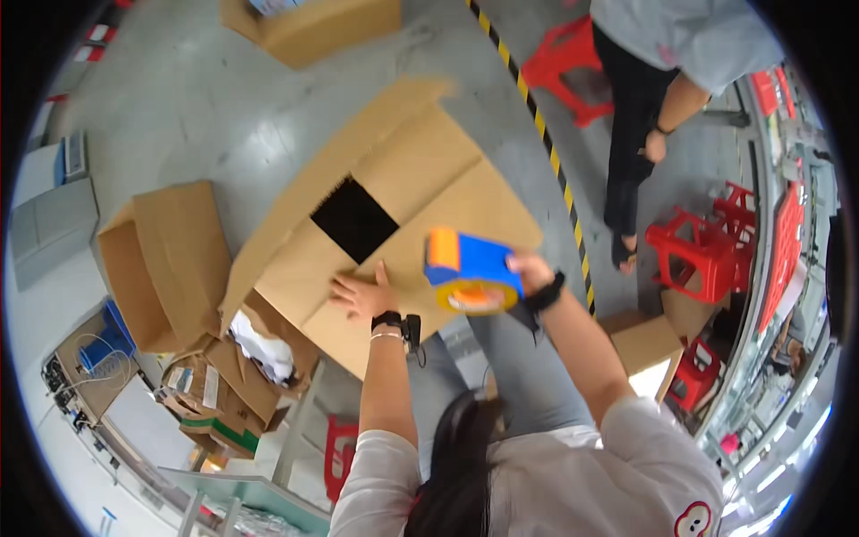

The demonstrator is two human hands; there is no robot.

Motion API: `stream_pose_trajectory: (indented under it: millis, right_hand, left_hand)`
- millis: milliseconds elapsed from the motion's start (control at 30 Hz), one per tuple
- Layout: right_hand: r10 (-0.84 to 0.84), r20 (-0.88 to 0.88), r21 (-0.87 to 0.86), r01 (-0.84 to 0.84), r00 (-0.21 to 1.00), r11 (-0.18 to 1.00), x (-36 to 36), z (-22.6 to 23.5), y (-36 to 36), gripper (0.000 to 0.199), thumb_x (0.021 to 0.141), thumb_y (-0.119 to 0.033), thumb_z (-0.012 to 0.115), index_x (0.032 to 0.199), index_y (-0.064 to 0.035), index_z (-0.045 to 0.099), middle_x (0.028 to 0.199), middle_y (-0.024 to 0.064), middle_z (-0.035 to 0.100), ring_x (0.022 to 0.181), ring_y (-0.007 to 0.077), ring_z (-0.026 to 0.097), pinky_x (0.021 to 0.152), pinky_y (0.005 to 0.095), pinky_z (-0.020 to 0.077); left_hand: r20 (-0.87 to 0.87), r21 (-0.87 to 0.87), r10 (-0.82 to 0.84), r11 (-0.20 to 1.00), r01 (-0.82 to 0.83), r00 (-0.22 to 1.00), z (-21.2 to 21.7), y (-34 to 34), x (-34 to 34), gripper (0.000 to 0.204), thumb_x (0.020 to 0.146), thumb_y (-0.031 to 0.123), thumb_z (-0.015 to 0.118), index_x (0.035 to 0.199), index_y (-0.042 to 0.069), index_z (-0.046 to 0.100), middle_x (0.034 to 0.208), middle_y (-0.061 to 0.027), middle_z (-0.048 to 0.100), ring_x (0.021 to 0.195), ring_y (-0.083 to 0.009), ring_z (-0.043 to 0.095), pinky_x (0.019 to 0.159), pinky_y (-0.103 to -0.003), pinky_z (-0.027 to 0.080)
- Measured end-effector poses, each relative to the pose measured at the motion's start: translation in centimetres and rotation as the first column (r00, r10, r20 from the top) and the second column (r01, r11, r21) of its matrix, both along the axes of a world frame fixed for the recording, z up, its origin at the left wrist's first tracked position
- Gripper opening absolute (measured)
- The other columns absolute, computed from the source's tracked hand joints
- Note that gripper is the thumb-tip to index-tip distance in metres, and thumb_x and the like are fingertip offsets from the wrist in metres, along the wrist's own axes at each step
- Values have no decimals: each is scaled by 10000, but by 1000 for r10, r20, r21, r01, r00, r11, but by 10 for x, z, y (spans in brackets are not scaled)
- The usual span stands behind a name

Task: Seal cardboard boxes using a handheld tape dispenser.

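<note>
A large brown cardboard box stands in front of me, its inner top flaps lying flat and a long outer flap sticking up along the far left side. My left hand lies on the flaps near their meeting line, fingers spread and holding nothing. A solid black square covers part of the top just beyond it. In my right hand is a blue and orange tape dispenser, with a yellowish roll of tape at its lower side. It is over the right part of the box; whether it touches the cardboard I cannot tell.
Another open carton stands at the left, with a torn box nearer me. One more carton is at the far side. Beyond a yellow-black floor stripe are a person and red stools.
</note>
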State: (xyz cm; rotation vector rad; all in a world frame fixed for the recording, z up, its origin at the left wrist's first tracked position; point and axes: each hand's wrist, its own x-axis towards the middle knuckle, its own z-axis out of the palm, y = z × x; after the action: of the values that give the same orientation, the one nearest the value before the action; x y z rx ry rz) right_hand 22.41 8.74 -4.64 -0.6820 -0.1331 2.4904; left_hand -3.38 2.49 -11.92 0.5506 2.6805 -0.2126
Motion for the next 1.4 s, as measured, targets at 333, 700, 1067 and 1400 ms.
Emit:
stream_pose_trajectory:
  millis: [333, 700, 1067, 1400]
  right_hand:
    - [85, -409, 94, -51, 909, 994, -24, -151, 21, 410, 862, -319, 586, 945, 83, 588, 700, 186, 611, 556, 281, 576, 614, 345, 474]
    - [49, -228, 73, -33, 973, 997, -17, -136, 16, 583, 724, -366, 749, 1016, 104, 566, 705, 176, 630, 545, 238, 599, 529, 336, 493]
    - [-28, -308, 30, 39, 951, 999, -1, -138, 9, 623, 674, -329, 809, 1019, 127, 562, 770, 158, 648, 613, 230, 632, 553, 333, 529]
    - [-417, 251, 547, 227, 874, 806, -74, -20, 179, 458, 784, -250, 751, 1142, -15, 589, 1001, 33, 646, 921, 101, 583, 817, 270, 476]
  left_hand:
    - [-46, 844, -482, 449, 292, 875, 154, 6, -57, 289, 909, 82, 563, 1173, -34, 558, 1139, -150, 606, 922, -204, 606, 788, -321, 492]
    - [395, 232, -811, 543, 807, 432, 30, 109, -8, 624, 971, 388, 383, 1504, 151, 161, 1562, -180, 32, 1399, -483, 38, 1135, -530, 49]
    - [-61, 1, -851, 523, 852, 522, -45, 70, 40, 697, 911, 331, 492, 1503, 176, 158, 1551, -219, 7, 1385, -521, 13, 1098, -607, 119]
    - [-54, 226, -858, 487, 843, 511, -32, 57, 44, 721, 913, 461, 471, 1484, 102, 215, 1530, -255, 83, 1363, -550, 65, 1048, -691, 85]
